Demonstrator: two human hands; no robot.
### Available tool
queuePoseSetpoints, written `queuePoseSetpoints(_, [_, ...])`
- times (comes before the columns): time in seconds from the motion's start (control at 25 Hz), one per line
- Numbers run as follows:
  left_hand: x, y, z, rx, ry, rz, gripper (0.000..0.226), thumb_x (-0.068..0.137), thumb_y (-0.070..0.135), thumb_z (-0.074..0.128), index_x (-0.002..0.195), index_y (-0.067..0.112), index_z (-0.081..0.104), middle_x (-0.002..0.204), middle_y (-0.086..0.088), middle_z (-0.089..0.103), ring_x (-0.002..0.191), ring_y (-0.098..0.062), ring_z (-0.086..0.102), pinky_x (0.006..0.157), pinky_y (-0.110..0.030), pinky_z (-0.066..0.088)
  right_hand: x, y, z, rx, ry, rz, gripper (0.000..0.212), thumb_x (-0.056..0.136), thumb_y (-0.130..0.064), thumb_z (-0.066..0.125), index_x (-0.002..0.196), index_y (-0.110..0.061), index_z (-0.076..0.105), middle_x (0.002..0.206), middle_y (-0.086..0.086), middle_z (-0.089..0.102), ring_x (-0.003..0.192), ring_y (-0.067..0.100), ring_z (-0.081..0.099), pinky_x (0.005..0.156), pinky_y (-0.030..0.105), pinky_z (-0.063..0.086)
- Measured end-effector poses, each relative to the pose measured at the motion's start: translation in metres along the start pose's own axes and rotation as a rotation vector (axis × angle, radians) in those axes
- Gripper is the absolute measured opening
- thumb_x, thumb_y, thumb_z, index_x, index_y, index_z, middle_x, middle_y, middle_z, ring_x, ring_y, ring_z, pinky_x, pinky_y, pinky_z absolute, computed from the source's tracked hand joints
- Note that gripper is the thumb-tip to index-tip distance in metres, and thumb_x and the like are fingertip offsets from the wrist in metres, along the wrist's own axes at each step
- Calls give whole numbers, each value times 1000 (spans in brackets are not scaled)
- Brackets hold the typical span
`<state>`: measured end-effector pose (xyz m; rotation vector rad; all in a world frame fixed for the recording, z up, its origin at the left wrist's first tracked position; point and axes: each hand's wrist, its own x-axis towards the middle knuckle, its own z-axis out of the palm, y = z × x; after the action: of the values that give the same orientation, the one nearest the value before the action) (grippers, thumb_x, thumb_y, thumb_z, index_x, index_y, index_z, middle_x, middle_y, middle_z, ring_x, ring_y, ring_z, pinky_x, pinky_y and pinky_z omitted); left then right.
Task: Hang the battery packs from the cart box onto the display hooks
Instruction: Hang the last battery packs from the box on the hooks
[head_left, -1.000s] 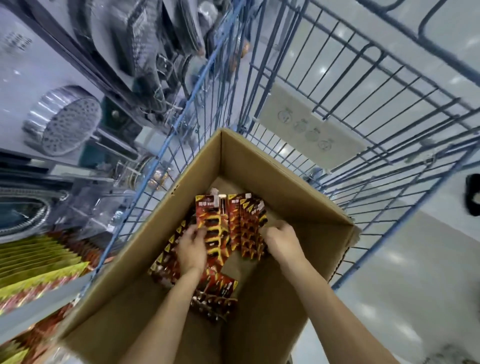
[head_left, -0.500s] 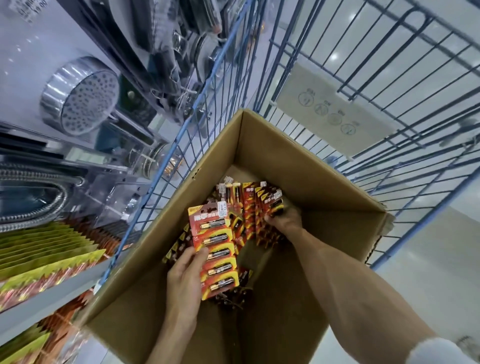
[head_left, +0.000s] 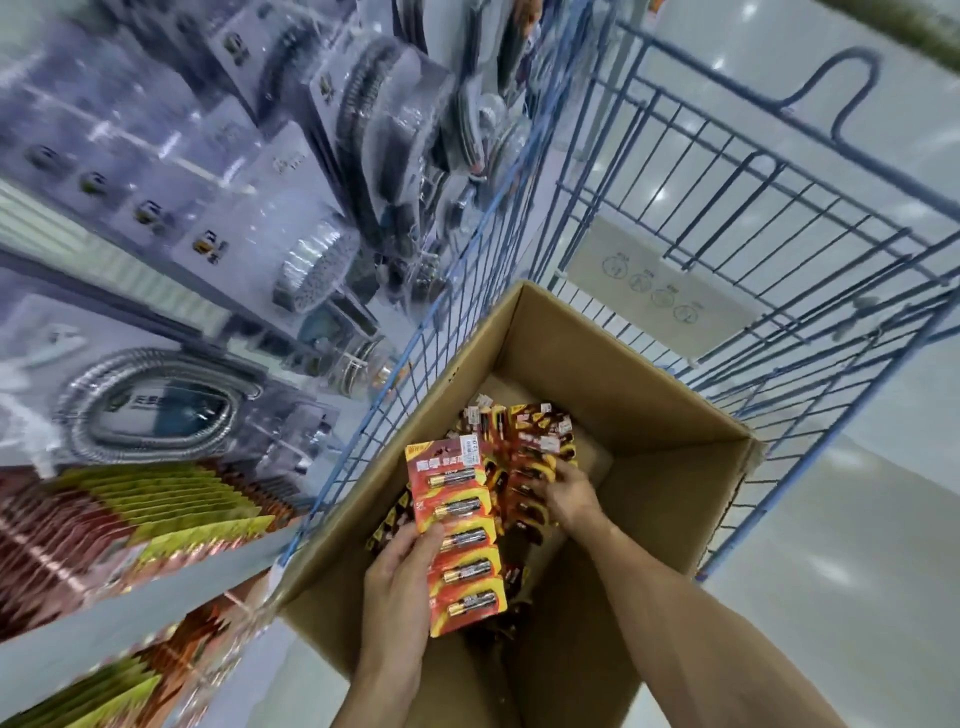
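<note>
An open cardboard box (head_left: 613, 358) stands in a blue wire cart (head_left: 753, 218). Inside it lie several red and yellow battery packs (head_left: 540, 441). My left hand (head_left: 400, 587) grips a long strip of battery packs (head_left: 457, 525) by its left edge and holds it above the box. My right hand (head_left: 569, 493) reaches down into the box and its fingers curl on the pile of packs there. Rows of hung battery packs (head_left: 171, 514) fill the display at the lower left.
Packaged shower heads (head_left: 311, 270) and a coiled metal hose (head_left: 156, 410) hang on the shelving at the left, close to the cart's side. A white label card (head_left: 660, 291) is fixed to the cart's far wall. Shiny floor (head_left: 857, 571) lies to the right.
My left hand has lifted the strip of packs up out of the box. My right hand stays down on the pile. The camera has tilted up, showing more of the shelving.
</note>
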<state>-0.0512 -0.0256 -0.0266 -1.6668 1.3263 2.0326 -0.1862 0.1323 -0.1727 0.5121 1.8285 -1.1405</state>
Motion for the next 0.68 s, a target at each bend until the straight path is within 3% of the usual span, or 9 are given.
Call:
queuePoseSetpoints(0.16, [-24, 23, -14, 74, -53, 101, 21, 100, 31, 65, 118, 22, 72, 98, -4, 81, 86, -27, 79, 82, -46, 63, -85, -28, -17, 289, -45, -51, 22, 101, -10, 61, 122, -14, 66, 113, 7, 76, 100, 22, 75, 72, 26, 60])
queuePoseSetpoints(0.24, [-41, 37, -19, 108, -86, 172, 18, 102, 31, 62, 115, 23, 72, 96, -3, 81, 84, -27, 79, 82, -48, 63, -133, -45, -28, 306, -57, -135, 23, 103, -15, 58, 124, -17, 67, 114, 4, 77, 101, 18, 75, 80, 33, 59])
queuePoseSetpoints(0.32, [-60, 50, -25, 104, -107, 238, 16, 103, 29, 60, 114, 25, 72, 95, -3, 81, 84, -28, 79, 81, -50, 62, -181, -58, -37, 322, -76, -240, 26, 104, -21, 56, 127, -19, 65, 118, 5, 76, 107, 23, 74, 93, 44, 57])
queuePoseSetpoints(0.48, [-95, 64, -37, -34, -117, 308, 18, 102, 23, 62, 115, 22, 74, 99, -9, 80, 86, -33, 78, 81, -48, 60, -249, -72, -53, 483, -93, -334, 31, 103, -26, 53, 131, -16, 62, 120, 18, 73, 111, 40, 70, 104, 60, 49])
queuePoseSetpoints(0.68, [-154, 64, -49, -236, -124, 405, 26, 100, 23, 64, 124, 16, 69, 107, -14, 79, 93, -36, 77, 87, -52, 60, -309, -93, -54, 563, -244, -469, 32, 106, -22, 46, 133, -14, 61, 122, 23, 70, 107, 40, 69, 97, 56, 52])
